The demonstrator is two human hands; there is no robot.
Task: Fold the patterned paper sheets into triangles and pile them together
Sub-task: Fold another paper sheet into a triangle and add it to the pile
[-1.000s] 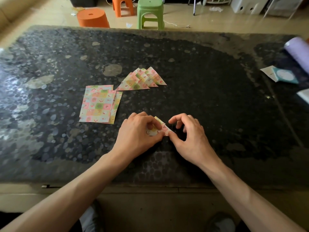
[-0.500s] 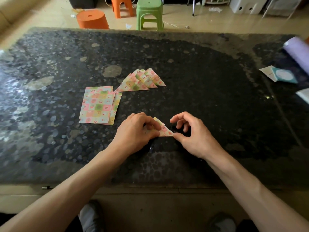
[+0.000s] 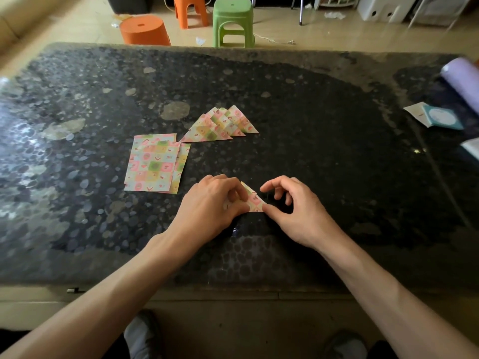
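Head view: near the front of the table (image 3: 337, 156), the left hand (image 3: 211, 204) pinched the small folded triangle (image 3: 253, 201), fingers curled over it. The right hand (image 3: 294, 212), close beside, pressed its thumb on the triangle's right corner, other fingers loosely curled. The triangle pile (image 3: 220, 126) lay beyond, flat sheets (image 3: 153, 163) just left.

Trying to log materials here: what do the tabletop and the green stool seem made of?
Tabletop: probably polished stone or terrazzo, glossy, judging by pebbled pattern and glare. Green stool: likely moulded plastic, smooth, uniform colour, one-piece legs.
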